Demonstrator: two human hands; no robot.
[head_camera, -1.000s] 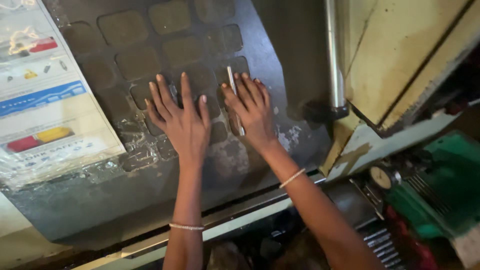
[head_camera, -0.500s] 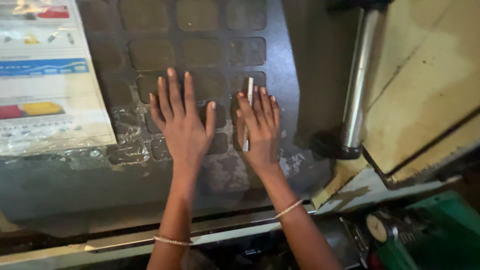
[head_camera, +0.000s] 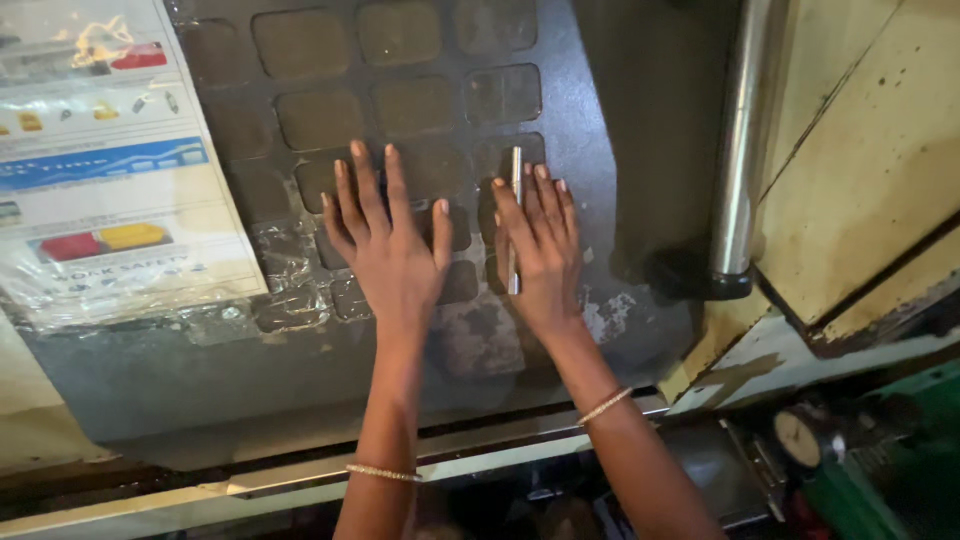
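- The left hand (head_camera: 385, 245) lay flat on the dark plate (head_camera: 600, 150), fingers spread and grasping nothing.
- The right hand (head_camera: 540, 250) pressed a thin metal rod (head_camera: 516, 215) against the plate, fingers straight over it, not clenched.
- The rod could slip sideways or roll, because only flat fingers held it.
- The rod's lower end was hidden under the palm.
- The poster (head_camera: 100, 160) was cut off at the left edge.

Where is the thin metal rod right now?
In the head view, the thin metal rod lies upright between the fingers of the right hand, pressed against the dark panel, just right of the left hand.
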